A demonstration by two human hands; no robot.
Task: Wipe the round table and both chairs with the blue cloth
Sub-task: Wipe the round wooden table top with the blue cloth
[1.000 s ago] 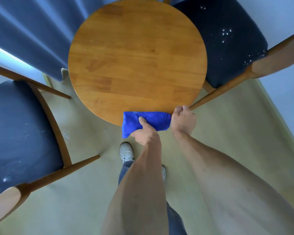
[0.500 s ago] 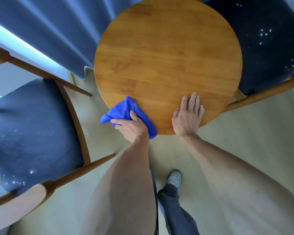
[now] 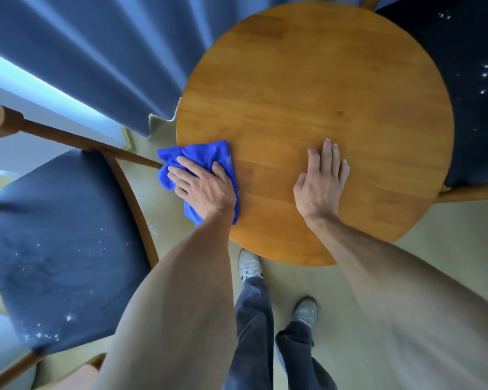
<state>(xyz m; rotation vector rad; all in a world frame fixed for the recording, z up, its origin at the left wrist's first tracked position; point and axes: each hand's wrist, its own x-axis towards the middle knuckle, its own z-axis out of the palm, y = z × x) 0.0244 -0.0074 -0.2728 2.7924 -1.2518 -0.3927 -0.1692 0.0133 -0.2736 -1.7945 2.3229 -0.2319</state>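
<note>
The blue cloth (image 3: 197,161) is pinned flat under the left hand (image 3: 202,187), fingers spread, palm down, at the left rim of the round table (image 3: 335,88); nothing is pinched, it is pressed only. About half the cloth hangs past the rim on the outer side of the hand. Risk: the overhang could be dragged off the edge if the stroke runs outward, since no grasp is held. Left of the hand, the left chair (image 3: 62,249) shows white specks on its dark seat, judged not yet wiped. The cloth looks bunched and creased, bright blue, with pale flecks near its inner edge. Right of the cloth, the right hand (image 3: 321,178) lies open and flat on the tabletop, holding nothing. Further right, the right chair (image 3: 479,108) is also speckled.
</note>
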